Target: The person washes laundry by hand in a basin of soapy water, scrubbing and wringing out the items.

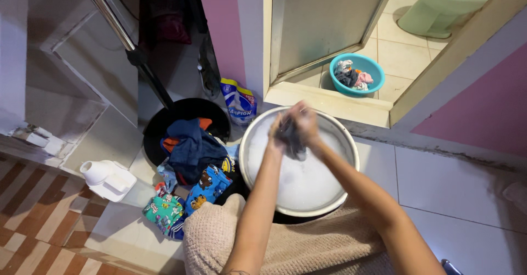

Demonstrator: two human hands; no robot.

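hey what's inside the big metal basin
The metal basin holds white sudsy water. Both hands, left hand and right hand, grip a dark cloth above it. Foam hides anything underneath.

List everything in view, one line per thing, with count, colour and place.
metal basin: one, silver, full of sudsy water, centre
dark cloth: one, grey-black, gripped over the basin
black tub: one, left of the basin
clothes pile: several, navy, orange, printed blue and teal, spilling from the tub
detergent pouch: one, blue-white, behind the basin
white jug: one, on its side, far left
teal basin: one, holding clothes, bathroom floor
toilet: one, pale green, top right
left hand: one, on the cloth
right hand: one, on the cloth
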